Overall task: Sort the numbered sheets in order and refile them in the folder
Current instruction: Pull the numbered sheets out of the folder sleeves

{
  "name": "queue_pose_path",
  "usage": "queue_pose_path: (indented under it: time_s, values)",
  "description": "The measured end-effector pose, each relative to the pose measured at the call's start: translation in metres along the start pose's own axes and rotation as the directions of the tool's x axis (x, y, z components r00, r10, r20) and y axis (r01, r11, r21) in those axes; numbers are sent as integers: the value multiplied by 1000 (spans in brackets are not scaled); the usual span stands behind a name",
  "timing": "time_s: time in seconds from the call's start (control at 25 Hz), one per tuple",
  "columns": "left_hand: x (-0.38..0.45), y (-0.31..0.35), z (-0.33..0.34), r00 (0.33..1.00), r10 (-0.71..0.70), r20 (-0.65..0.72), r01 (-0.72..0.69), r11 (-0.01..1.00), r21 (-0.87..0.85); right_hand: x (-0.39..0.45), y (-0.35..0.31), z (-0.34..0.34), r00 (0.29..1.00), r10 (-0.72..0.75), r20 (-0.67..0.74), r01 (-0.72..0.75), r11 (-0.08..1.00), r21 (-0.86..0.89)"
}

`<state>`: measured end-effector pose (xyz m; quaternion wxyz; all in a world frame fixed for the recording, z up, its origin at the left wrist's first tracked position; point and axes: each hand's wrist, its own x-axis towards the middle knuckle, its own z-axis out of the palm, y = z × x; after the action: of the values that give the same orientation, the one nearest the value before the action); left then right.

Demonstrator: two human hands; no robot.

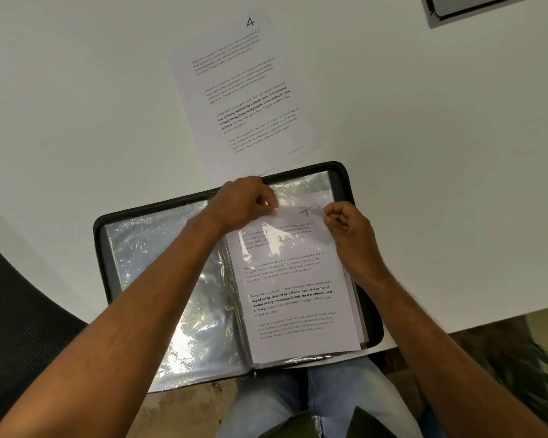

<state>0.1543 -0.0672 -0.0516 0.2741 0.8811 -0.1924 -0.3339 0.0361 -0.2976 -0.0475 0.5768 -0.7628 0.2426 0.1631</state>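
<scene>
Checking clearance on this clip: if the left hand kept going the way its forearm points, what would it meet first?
Probably the paper stack topped by sheet 4, just past the folder's far edge; left hand points up-right toward it, though depth is unclear.

Bare table (pixel 424 153) right of stack (pixel 234 90)

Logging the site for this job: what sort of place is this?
Probably an office or study desk: a plain white table, a dark mesh chair beside it, a zip folder of clear sleeves, and printed numbered sheets.
</scene>
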Motion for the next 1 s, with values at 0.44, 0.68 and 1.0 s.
queue_pose_path:
  time_s: [0.44, 0.68, 1.0]
  values:
    - [18, 1, -46, 842, -212, -496, 95, 964, -250, -9, 9, -3, 994, 81, 77, -87, 993, 82]
    - [36, 2, -97, 787, -232, -572, 43, 945, -324, -10, 18, -2, 991, 100, 85, -101, 995, 16]
    - [5, -27, -97, 778, -485, -400, 142, 756, -639, -6, 21, 1, 988, 136, 74, -135, 991, -18]
